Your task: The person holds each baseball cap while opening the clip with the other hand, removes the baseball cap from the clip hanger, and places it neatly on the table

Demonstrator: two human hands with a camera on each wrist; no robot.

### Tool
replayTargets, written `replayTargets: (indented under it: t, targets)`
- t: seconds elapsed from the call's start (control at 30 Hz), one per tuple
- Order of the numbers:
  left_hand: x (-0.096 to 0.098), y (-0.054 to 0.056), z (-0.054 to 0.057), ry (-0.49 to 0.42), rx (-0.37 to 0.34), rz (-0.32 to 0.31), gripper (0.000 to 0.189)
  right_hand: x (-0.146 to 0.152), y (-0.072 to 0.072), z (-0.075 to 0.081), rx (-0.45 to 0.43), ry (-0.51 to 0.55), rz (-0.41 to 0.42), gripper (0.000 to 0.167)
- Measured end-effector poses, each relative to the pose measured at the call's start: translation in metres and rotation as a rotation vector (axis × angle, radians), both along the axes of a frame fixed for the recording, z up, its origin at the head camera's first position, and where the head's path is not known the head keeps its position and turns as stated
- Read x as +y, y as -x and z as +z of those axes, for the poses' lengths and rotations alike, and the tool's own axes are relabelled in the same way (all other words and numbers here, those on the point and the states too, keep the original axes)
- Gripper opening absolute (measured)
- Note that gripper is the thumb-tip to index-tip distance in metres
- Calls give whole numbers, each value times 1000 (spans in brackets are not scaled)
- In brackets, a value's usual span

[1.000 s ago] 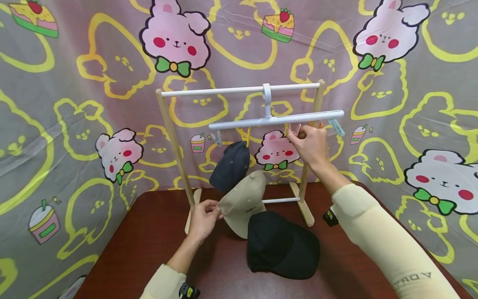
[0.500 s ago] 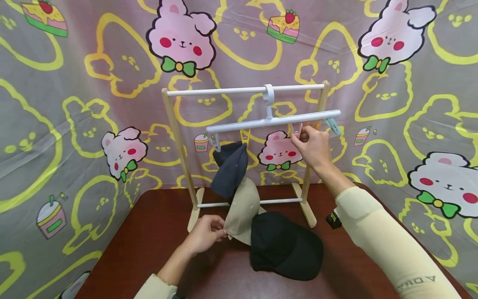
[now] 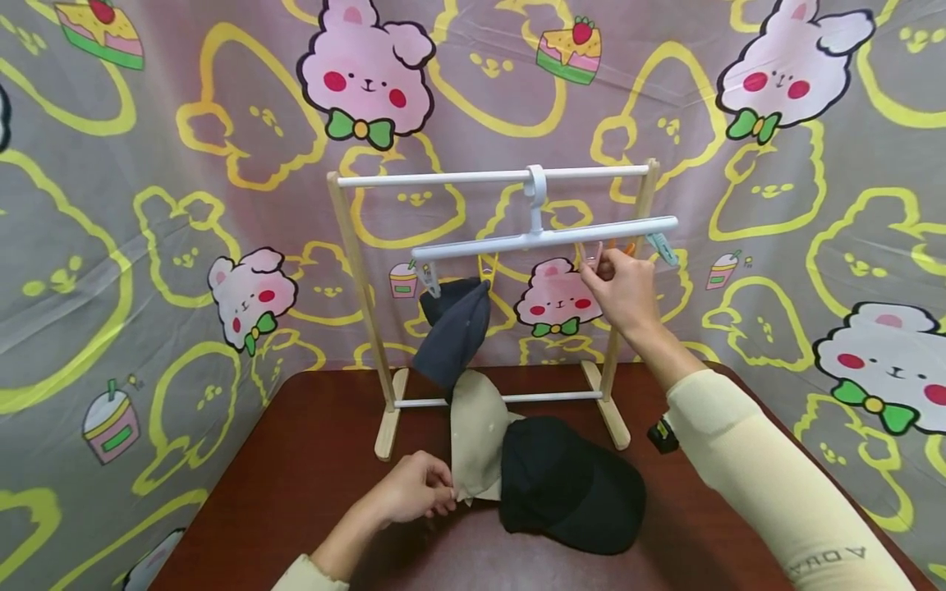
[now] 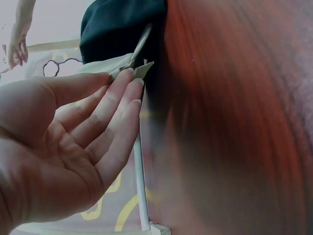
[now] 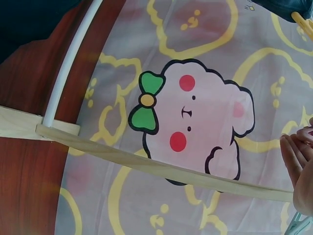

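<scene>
My left hand (image 3: 417, 490) pinches the edge of a beige cap (image 3: 476, 431) low over the table; in the left wrist view thumb and fingertips meet on its fabric (image 4: 110, 64). Up at the light blue hanger (image 3: 547, 238), my right hand (image 3: 623, 286) pinches a pink clip (image 3: 592, 254). A navy cap (image 3: 454, 332) hangs at the left from a yellow clip (image 3: 487, 268), just above the beige cap. Resting on the table is a black cap (image 3: 572, 484), which overlaps the beige one. The right wrist view catches only part of the right hand (image 5: 299, 164) at its edge.
The hanger hooks over the white top bar (image 3: 443, 177) of a wooden rack (image 3: 360, 287). A grey clip (image 3: 429, 280) hangs at its left end, an orange clip (image 3: 628, 248) and a teal clip (image 3: 663, 249) towards its right. Behind stands a patterned curtain (image 3: 473, 107).
The left hand has brought the beige cap down and nearer, turning it more upright. The navy cap has swung round. My right hand stays at the pink clip.
</scene>
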State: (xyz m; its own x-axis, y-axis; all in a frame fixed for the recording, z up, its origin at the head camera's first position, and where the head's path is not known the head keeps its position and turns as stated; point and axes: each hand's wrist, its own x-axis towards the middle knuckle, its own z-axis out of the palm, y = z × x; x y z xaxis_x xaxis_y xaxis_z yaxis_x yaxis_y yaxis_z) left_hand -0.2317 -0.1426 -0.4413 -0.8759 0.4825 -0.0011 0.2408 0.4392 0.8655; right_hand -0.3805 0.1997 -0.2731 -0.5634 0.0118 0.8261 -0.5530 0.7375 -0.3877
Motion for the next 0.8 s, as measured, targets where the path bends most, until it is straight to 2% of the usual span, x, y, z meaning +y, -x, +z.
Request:
replayTargets:
  t: [0.1, 0.2, 0.33, 0.43, 0.53, 0.63, 0.7, 0.8]
  targets:
    - [1, -2, -2, 22, -46, -35, 10, 0, 1, 0, -16, 2, 7, 21]
    - [-2, -2, 0, 59, -66, -51, 10, 0, 1, 0, -29, 10, 16, 21]
    - [-11, 3, 10, 71, -31, -15, 10, 0, 1, 1, -45, 18, 29, 21]
    - [-16, 10, 21, 46, 68, 94, 10, 0, 1, 2, -49, 21, 28, 20]
    - [-17, 18, 36, 32, 215, 283, 14, 1, 0, 2, -46, 18, 20, 19]
    - [-16, 25, 54, 0, 307, 457, 27, 1, -1, 1, -53, 7, 16, 20]
    - [-16, 31, 66, -32, 329, 514, 38, 1, -1, 0, -70, 2, 19, 20]
    - [-14, 39, 80, -61, 348, 533, 54, 1, -1, -1, -106, -5, 19, 21]
